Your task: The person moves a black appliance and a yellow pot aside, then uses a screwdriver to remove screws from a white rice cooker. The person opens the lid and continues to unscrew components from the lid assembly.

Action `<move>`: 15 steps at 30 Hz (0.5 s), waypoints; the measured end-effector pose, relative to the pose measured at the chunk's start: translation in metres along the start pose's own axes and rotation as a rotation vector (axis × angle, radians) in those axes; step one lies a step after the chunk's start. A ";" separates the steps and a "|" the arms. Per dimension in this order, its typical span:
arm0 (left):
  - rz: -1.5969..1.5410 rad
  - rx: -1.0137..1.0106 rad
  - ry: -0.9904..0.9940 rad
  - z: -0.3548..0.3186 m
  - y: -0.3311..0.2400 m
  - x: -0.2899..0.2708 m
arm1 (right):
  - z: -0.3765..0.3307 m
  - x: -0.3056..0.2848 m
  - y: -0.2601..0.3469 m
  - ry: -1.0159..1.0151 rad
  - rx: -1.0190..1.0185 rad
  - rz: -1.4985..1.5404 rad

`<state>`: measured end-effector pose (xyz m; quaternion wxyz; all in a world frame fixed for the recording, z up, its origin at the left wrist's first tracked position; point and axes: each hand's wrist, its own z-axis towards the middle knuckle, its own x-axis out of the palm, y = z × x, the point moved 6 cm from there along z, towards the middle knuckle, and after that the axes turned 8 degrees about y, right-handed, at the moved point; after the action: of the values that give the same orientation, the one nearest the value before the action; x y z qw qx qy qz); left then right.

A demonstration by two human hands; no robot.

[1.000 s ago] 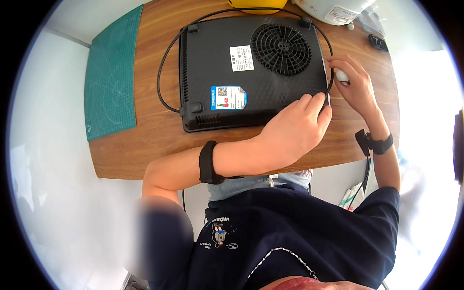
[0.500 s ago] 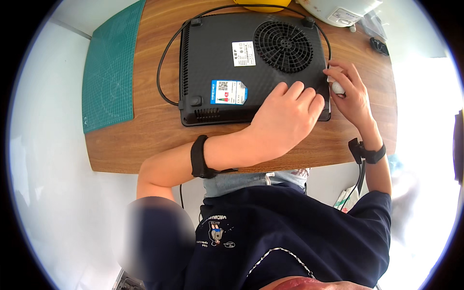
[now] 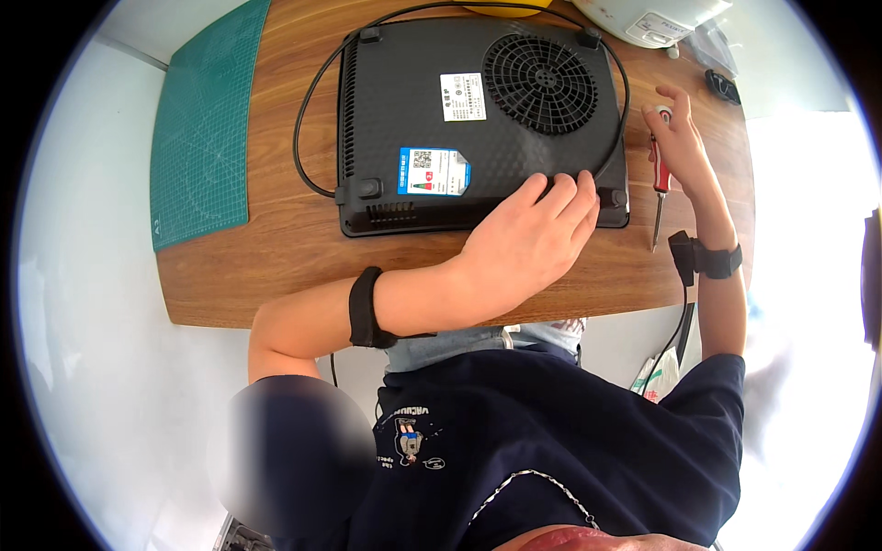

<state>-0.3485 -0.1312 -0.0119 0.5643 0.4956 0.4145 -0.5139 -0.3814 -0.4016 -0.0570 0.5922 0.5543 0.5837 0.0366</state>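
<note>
Basically an upturned black induction cooker [image 3: 478, 119] lies flat on the wooden table [image 3: 276, 266], base up, fan grille and labels showing, its black cord [image 3: 308, 119] looped round the left and far sides. Left hand [image 3: 528, 241] rests palm down on the near right corner of the base, fingers spread, pressing not gripping. Right hand [image 3: 680, 147] is just off the right edge, loosely closed round the red-handled screwdriver [image 3: 658, 174], tip pointing toward the person; grip looks light. Hands sit near each other but apart.

Handling guess: cooker is a rigid plastic shell, probably fairly heavy, with a glass top face down, so fragile underneath and likely to slide on smooth wood. Best held by the side edges or pinned flat at a corner as now, not by the thin grille or the cord. Screwdriver is light and stiff, taken by the handle. Green cutting mat [image 3: 202, 138] lies left; a white appliance [image 3: 643, 18] is at the far edge.
</note>
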 end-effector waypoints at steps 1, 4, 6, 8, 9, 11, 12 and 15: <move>-0.017 0.001 0.001 -0.002 -0.001 -0.001 | 0.006 0.002 -0.006 0.019 0.016 0.014; -0.061 -0.005 0.020 -0.005 -0.004 -0.006 | 0.016 -0.002 -0.012 -0.053 -0.008 -0.083; -0.078 -0.007 0.042 -0.006 -0.004 -0.007 | 0.028 -0.005 -0.013 -0.117 -0.114 -0.224; -0.086 -0.005 0.067 -0.007 -0.003 -0.006 | 0.032 -0.007 -0.014 -0.148 -0.155 -0.292; -0.085 -0.007 0.065 -0.007 -0.002 -0.006 | 0.033 -0.007 -0.010 -0.144 -0.149 -0.290; -0.085 -0.012 0.062 -0.008 -0.001 -0.005 | 0.034 -0.006 -0.007 -0.121 -0.131 -0.287; -0.085 -0.003 0.065 -0.009 -0.002 -0.004 | 0.034 -0.005 -0.008 -0.101 -0.119 -0.285; -0.092 0.016 0.067 -0.009 -0.003 -0.004 | 0.035 -0.002 -0.012 -0.116 -0.178 -0.299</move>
<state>-0.3516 -0.1216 -0.0100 0.5219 0.4976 0.4512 -0.5258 -0.3639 -0.4293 -0.0747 0.6703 0.4079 0.6191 -0.0322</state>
